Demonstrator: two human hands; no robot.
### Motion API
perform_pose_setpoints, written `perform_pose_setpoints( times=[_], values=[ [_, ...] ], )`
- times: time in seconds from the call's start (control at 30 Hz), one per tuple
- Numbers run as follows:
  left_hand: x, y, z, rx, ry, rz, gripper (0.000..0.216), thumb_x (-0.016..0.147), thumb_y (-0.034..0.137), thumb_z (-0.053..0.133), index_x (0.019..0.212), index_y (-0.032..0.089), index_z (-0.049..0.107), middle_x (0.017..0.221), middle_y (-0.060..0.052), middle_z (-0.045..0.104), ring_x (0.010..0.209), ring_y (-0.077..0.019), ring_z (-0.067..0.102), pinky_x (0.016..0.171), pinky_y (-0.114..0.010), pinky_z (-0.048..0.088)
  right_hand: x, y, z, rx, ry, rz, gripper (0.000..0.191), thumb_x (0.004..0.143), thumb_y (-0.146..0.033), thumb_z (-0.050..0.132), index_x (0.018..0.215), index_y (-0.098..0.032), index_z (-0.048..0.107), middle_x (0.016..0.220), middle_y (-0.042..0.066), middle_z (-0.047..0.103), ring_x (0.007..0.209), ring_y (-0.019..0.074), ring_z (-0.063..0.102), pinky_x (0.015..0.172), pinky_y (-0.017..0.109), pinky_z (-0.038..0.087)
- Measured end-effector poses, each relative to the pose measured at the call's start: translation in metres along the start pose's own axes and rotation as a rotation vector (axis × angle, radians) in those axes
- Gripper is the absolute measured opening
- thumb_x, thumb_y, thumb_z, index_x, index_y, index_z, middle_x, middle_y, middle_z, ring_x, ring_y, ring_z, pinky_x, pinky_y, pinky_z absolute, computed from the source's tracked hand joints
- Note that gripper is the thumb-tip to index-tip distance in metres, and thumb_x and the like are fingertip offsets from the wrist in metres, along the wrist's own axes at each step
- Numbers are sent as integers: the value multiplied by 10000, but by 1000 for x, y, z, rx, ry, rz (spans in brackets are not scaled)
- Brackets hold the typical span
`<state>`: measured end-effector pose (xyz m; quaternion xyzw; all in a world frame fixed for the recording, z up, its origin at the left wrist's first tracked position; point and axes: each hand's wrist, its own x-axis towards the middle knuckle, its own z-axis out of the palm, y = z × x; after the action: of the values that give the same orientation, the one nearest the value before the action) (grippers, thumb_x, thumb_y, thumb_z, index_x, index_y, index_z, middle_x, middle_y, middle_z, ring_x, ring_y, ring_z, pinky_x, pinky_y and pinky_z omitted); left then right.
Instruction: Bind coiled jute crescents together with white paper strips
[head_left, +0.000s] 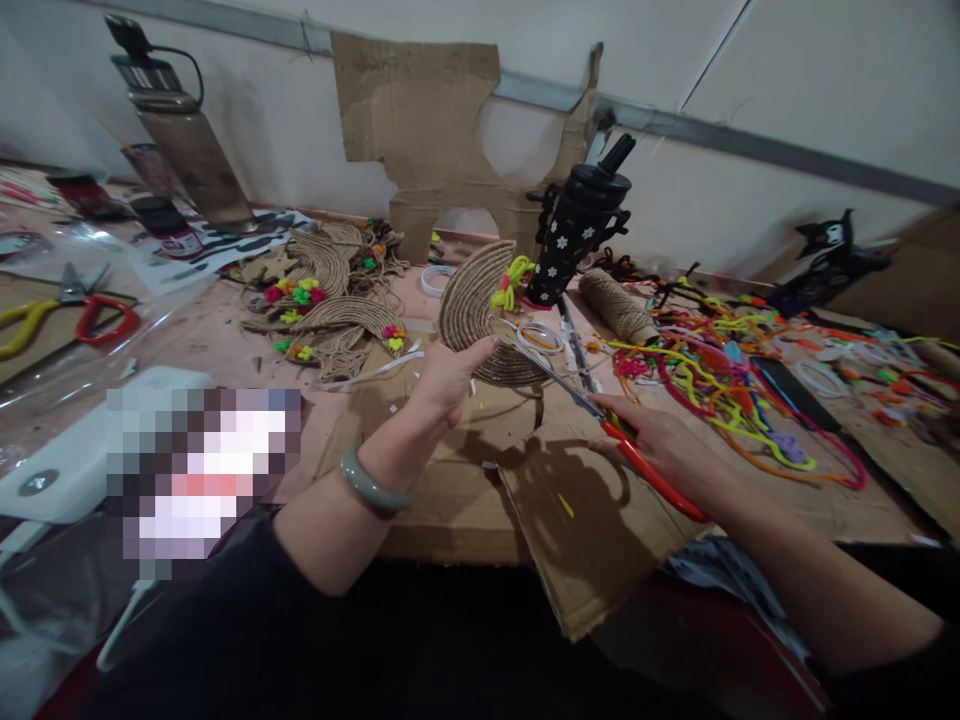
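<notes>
My left hand (450, 380) is closed on the lower edge of a crescent of coiled jute cord (472, 300), thumb on its face. Bright yellow and pink knotted cord (514, 282) sits at the crescent's upper right end. My right hand (660, 440) is wrapped round a tool with red handles (649, 475) and long, narrow metal jaws. Those jaws point up and left to the crescent's right side, close to my left thumb; whether they touch it I cannot tell. Behind the jaws lies a roll of white tape (541, 338).
Finished-looking jute crescents (337, 315) with coloured knots lie at left. Scissors (97, 318), a power bank (105, 440) and a blurred lit phone (217, 470) are farther left. Bottles (574, 235) stand behind. A jute spool (619, 308) and tangled bright cords (720, 400) lie right; cardboard (592, 530) is below.
</notes>
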<state>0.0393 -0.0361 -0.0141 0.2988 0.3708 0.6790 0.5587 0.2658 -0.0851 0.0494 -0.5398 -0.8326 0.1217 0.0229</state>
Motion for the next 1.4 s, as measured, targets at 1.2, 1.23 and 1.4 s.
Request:
perform_pose_setpoints(
  times=[1.2, 1.23, 1.4],
  values=[
    [4, 9, -2, -20, 25, -49, 272, 521, 218, 793, 751, 138, 671, 743, -31, 692, 674, -158, 645, 717, -312, 529, 53, -18, 13, 538, 282, -63, 277, 818, -382, 504, 908, -170, 658, 876, 62, 678, 806, 171, 605, 743, 307, 463],
    [3, 9, -2, -11, 10, -69, 271, 522, 223, 794, 745, 135, 668, 733, -32, 689, 660, -157, 642, 711, -315, 527, 63, -22, 15, 600, 281, -79, 275, 814, -394, 503, 869, -168, 650, 825, 50, 662, 776, 161, 586, 716, 293, 450],
    [3, 8, -2, 33, 9, -58, 287, 513, 243, 803, 736, 135, 658, 709, -19, 678, 616, -145, 628, 668, -297, 508, 102, -40, 31, 882, 141, -161, 381, 769, -534, 510, 692, -163, 546, 617, -16, 489, 590, 101, 431, 561, 248, 350]
  ],
)
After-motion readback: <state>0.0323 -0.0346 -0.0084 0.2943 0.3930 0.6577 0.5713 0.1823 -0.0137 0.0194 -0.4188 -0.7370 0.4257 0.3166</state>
